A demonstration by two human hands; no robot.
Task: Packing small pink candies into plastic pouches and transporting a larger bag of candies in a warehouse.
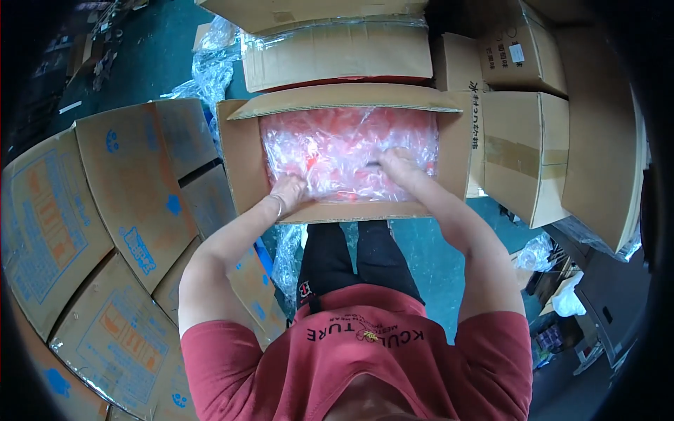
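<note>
An open cardboard box [242, 158] stands at 12 o'clock from the person, filled with a clear plastic bag of red pieces [337, 144]. The left hand [288, 189] presses flat on the bag; the right hand [397, 165] pinches its film.

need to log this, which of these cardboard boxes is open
The cardboard box under both hands, flaps spread, showing a clear plastic bag of red items; the other boxes look shut.
</note>
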